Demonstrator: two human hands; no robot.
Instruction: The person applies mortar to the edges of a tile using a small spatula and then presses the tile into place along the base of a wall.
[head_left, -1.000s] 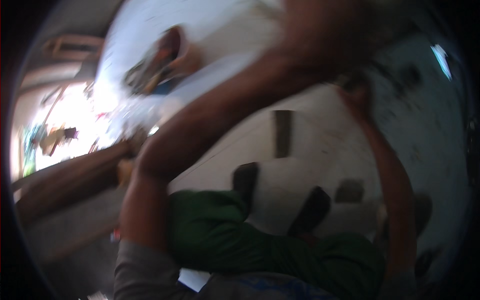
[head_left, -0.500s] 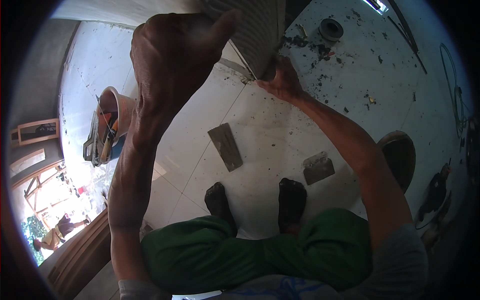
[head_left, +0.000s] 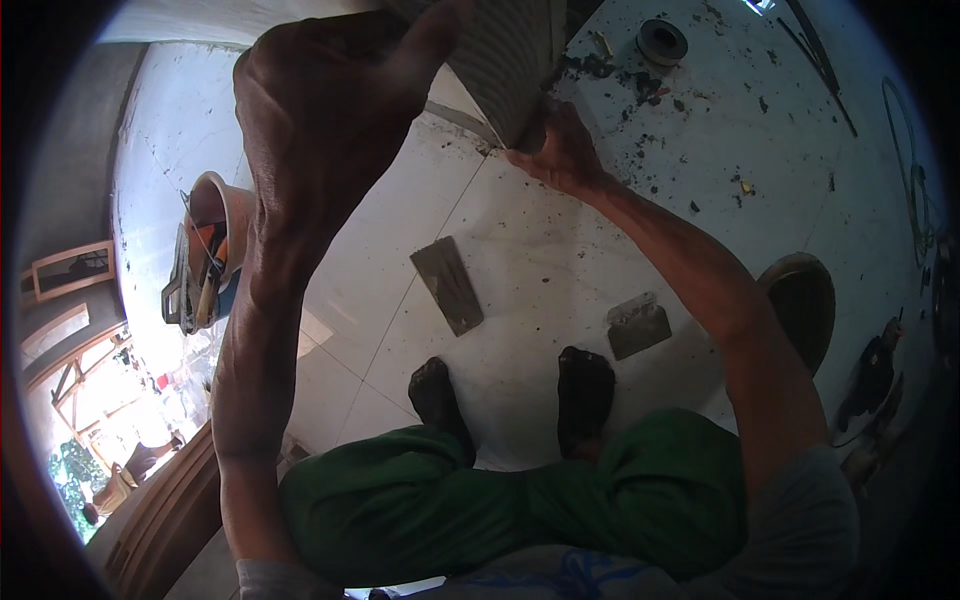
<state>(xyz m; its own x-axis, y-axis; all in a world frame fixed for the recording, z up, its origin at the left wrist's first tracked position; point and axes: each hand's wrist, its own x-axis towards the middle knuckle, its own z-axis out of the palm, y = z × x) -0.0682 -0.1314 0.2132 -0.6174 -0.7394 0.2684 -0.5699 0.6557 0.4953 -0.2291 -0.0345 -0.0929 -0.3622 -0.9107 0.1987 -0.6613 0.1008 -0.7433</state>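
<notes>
Tile: a big grey tile (head_left: pixel 510 60) with a ridged back is held up off the floor, at the far middle, tilted on its edge.
Left hand: the left hand (head_left: pixel 320 130) is raised high and close, fingers curled over the tile's left edge, gripping it so it does not tip.
Right hand: the right hand (head_left: pixel 560 150) is lower, fingers closed on the tile's bottom corner, carrying its weight from below.
Floor: white tiles (head_left: pixel 520 260) lie flat near the feet; the far right floor is speckled with dark crumbs.
Trowels: one flat trowel (head_left: pixel 447 285) lies in the middle, another trowel (head_left: pixel 638 325) to its right, both put down within reach.
Bucket: a round bucket (head_left: pixel 215 240) on the left holds tools with orange handles.
Roll: a small dark ring (head_left: pixel 662 40) sits far right.
Feet: two dark feet (head_left: pixel 510 395) stand near, below green trousers.
</notes>
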